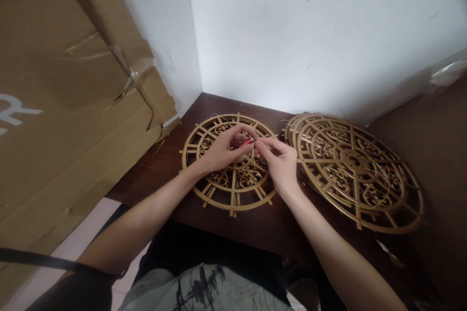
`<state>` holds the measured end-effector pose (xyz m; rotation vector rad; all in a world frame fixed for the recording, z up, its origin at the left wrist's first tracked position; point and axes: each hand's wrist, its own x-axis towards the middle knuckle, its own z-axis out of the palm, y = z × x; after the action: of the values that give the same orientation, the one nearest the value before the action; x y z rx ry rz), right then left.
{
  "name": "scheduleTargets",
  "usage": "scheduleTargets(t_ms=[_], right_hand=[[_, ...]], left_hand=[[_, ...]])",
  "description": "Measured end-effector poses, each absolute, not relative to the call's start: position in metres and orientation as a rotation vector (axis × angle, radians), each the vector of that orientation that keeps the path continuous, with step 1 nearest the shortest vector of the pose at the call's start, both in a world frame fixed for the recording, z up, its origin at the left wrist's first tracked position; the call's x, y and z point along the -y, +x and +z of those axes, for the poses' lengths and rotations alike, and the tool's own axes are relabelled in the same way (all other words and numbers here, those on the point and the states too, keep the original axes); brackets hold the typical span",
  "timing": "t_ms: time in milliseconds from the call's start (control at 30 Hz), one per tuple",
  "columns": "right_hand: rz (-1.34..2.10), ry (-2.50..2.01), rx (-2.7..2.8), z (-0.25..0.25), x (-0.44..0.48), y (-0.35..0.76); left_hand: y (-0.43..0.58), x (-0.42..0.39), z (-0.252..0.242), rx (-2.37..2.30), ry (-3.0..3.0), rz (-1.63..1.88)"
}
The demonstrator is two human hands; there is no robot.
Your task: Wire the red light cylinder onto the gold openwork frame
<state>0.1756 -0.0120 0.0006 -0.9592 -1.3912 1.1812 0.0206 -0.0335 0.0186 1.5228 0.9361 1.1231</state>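
My left hand (231, 145) is closed around a small red object (247, 141) with a metallic tip; its exact kind is too small to tell. Fingertips of my right hand (279, 158) pinch together right beside that tip, and what lies between them is hidden. Both hands meet above a round gold openwork frame (233, 198) with scrollwork inside its rings, lying flat on the dark brown table. A thin yellow wire (251, 171) runs across the frame below my fingers.
Several similar gold frames (359, 204) lie in a tilted stack on the right, with wires on top. A large cardboard box (73, 82) stands at the left, and a white wall (292, 34) rises behind. Another brown cardboard surface (430, 136) borders the right side.
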Motion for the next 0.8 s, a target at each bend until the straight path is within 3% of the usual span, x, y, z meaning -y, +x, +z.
scheduleTargets(t_ms=[800], right_hand=[[1.152,-0.927,1.401,0.0041,0.0138,0.1744]], left_hand=[[0.021,0.0334,0.0169,-0.935,1.509,1.144]])
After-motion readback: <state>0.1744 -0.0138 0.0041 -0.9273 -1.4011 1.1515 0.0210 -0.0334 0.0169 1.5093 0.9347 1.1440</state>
